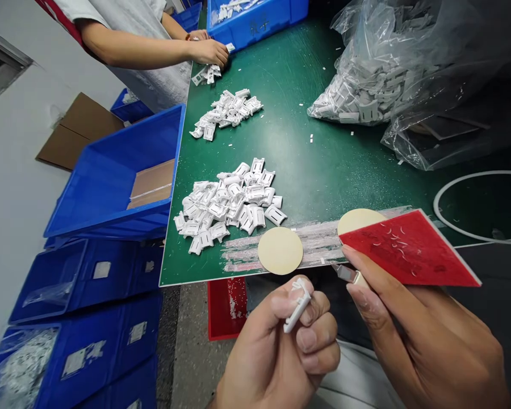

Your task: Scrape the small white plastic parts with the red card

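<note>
Between the thumb and fingers of my left hand (281, 346) is a small white plastic part (298, 309), held on edge just in front of the table. My right hand (426, 341) grips a utility knife (349, 275); its blade points left toward the part, a short gap away. Most of the knife's handle is hidden by my fingers. A red board (409, 247) with pale shavings on it lies just beyond my right fingers. Behind my left hand, a round cream disc (280, 250) sits at the table edge, and a heap of similar white parts (230, 201) lies beyond it.
A co-worker's hands (213, 52) handle white parts at the far left, near a blue bin (259, 23). Another pile (227, 111) and a clear bag of parts (375, 85) lie on the green table (289, 142). Blue crates (111, 176) stand left; a red bin (225, 318) sits below.
</note>
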A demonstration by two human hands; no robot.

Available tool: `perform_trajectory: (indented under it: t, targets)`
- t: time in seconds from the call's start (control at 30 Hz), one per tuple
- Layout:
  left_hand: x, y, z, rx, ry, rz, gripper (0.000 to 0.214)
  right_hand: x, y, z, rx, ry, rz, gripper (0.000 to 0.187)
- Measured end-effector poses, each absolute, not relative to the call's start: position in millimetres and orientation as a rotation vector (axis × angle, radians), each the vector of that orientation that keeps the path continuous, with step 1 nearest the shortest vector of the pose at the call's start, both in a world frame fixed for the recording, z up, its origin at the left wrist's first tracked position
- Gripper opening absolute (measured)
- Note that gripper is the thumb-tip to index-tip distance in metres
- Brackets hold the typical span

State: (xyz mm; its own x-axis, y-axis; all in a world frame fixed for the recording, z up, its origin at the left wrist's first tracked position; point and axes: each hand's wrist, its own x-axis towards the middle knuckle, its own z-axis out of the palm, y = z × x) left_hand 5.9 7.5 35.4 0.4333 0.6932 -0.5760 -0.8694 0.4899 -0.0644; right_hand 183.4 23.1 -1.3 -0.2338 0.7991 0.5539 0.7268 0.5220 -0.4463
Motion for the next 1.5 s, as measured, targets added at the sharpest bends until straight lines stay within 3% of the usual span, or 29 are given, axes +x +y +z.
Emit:
perform_trajectory:
  t: [0.2, 0.43, 0.67, 0.9, 1.5]
  targets:
    - [10.8, 8.8, 35.0, -0.376, 0.546, 1.011, 0.020, 189.0, 18.4, -6.0, -1.258, -1.988, 0.156, 0.027]
    - [19.5, 14.1, 33.6, -0.323, 0.607, 1.032, 0.021, 203.6, 12.5, -16.1, -1.257, -1.954, 0.220, 0.040]
    - [31.7, 16.5, 33.6, -0.077, 0.878, 1.141, 0.027, 208.0, 14.1, 3.2, -1.227, -2.066, -0.016, 0.033]
    - [38.0, 15.3, 32.6, 0.057, 1.077, 1.209, 0.035, 204.2, 18.9, 14.4, -1.161, -2.151, -0.051, 0.019]
    - [32.9, 8.7, 33.2, 0.149, 1.094, 1.221, 0.033, 205.7, 18.7, 1.0, -1.222, -2.129, -0.053, 0.033]
